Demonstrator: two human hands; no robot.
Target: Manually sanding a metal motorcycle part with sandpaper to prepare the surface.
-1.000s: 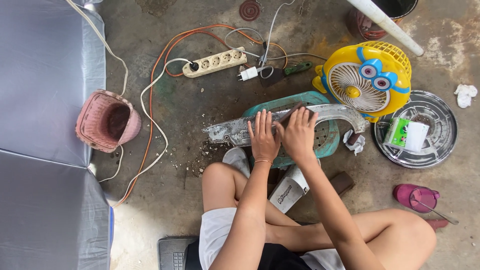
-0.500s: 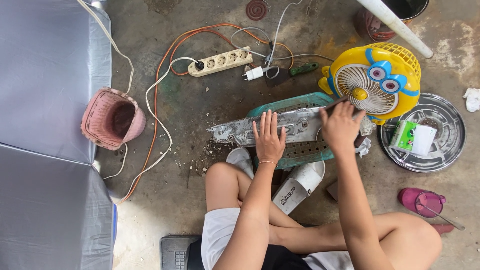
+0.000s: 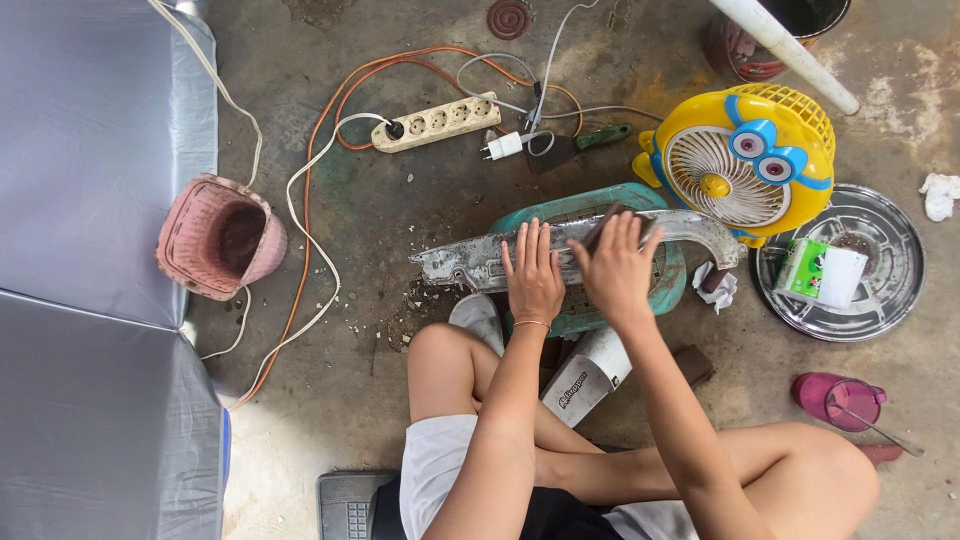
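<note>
This is looking like an informal home workshop, with the person sitting cross-legged and working straight on a stained, cracked concrete floor (image 3: 400,420). A power strip (image 3: 436,124) is lying among tangled orange and white cables (image 3: 320,160), a grimy long metal part (image 3: 470,265) is resting across a teal plastic basket (image 3: 668,280), and a yellow cartoon-faced fan (image 3: 740,165) is standing close by.
</note>
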